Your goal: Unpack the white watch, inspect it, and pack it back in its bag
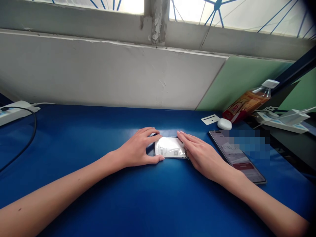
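A small flat white packet (171,147) in clear, shiny plastic wrap lies on the blue table, with a barcode and a square code printed on its face. My left hand (138,147) grips its left end, thumb at the near edge and fingers at the far edge. Over the packet's right end rests my right hand (201,154), its fingers stretched out and side by side. The right thumb is mostly hidden, and the fingers cover that end of the packet.
Right of my right hand lies a smartphone (237,158), partly blurred out. Behind it are a white earbud case (224,124), a white card (210,119), a leaning drink bottle (249,102) and a power strip (281,123). Another power strip (18,112) with a black cable (33,131) sits far left.
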